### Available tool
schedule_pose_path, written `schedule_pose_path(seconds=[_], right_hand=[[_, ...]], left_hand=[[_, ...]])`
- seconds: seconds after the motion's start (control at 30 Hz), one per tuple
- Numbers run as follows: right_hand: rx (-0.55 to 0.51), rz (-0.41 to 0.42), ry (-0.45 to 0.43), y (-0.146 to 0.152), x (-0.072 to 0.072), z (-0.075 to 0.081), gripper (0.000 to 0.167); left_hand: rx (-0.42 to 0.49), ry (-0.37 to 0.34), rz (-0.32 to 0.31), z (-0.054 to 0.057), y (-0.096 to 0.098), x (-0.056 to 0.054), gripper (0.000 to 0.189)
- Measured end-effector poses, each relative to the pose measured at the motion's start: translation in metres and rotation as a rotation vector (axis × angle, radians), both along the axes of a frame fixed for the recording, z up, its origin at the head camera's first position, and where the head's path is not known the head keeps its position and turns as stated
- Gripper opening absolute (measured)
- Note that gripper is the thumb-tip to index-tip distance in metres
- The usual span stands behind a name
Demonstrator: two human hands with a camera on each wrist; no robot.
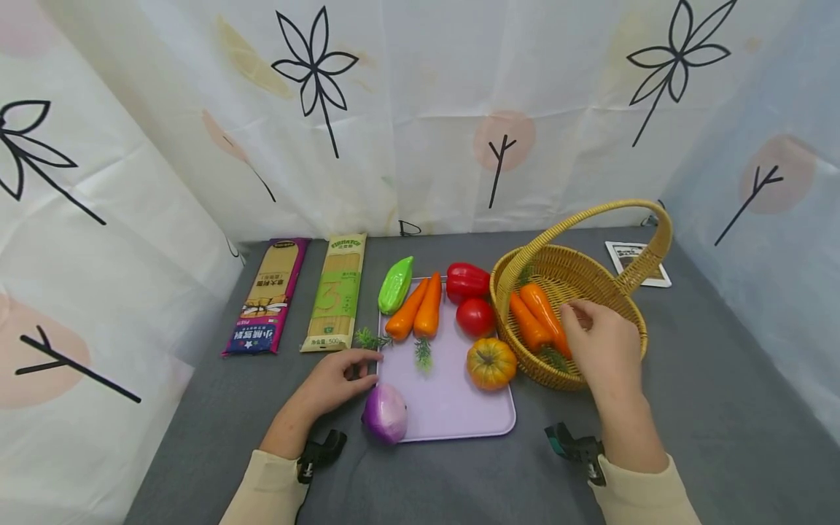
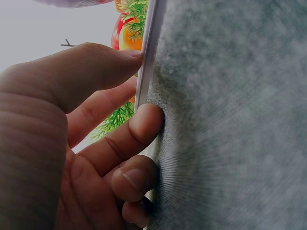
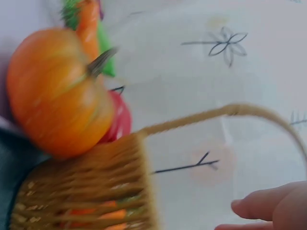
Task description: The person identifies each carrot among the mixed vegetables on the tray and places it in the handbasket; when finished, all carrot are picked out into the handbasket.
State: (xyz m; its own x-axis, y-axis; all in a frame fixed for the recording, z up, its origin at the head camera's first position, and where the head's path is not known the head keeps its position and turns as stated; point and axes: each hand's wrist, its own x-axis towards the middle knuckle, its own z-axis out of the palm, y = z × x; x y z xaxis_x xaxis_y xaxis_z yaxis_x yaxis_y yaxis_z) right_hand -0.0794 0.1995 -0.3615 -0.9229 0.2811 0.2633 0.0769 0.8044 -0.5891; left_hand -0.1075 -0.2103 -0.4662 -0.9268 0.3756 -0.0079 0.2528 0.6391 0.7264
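My left hand [image 1: 335,383] is at the left edge of a lilac tray [image 1: 440,408], between an onion [image 1: 385,414] and a carrot's green tuft. In the left wrist view the thumb touches the tray's rim [image 2: 148,57], and the other fingers are bent loosely beside it. Over the wicker basket [image 1: 620,292] hangs my right hand [image 1: 604,343], thumb and forefinger slightly apart, with nothing visible between them. Two carrots [image 1: 539,317] lie in the basket just left of its fingertips. Another two carrots [image 1: 429,306] lie on the tray.
Also on the tray are a pumpkin [image 1: 491,363], a tomato [image 1: 475,317] and a red pepper [image 1: 467,282]; a green vegetable [image 1: 396,286] lies at its back corner. Two pasta packs [image 1: 335,292] lie left. The basket's tall handle [image 1: 590,208] arches up; behind it lies a white card [image 1: 656,273].
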Motion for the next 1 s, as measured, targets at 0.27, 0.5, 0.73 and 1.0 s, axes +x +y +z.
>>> schedule_pose_path(seconds=[0.27,0.5,0.73,1.0], right_hand=[[-0.053,0.007,0.252,-0.02,0.016,0.025,0.033],[-0.09,0.082,0.447,-0.037,0.024,0.043,0.024],[-0.139,0.205,0.529,-0.062,0.025,0.055,0.02],[-0.14,0.33,0.497,-0.087,0.02,0.057,0.022]], left_hand=[[0.007,0.024,-0.009,-0.002,-0.001,-0.001,0.034],[-0.002,0.005,-0.002,-0.002,0.0,-0.001,0.035],[-0.013,-0.021,0.012,-0.001,0.0,0.001,0.036],[-0.015,-0.013,0.009,-0.002,0.0,0.0,0.035]])
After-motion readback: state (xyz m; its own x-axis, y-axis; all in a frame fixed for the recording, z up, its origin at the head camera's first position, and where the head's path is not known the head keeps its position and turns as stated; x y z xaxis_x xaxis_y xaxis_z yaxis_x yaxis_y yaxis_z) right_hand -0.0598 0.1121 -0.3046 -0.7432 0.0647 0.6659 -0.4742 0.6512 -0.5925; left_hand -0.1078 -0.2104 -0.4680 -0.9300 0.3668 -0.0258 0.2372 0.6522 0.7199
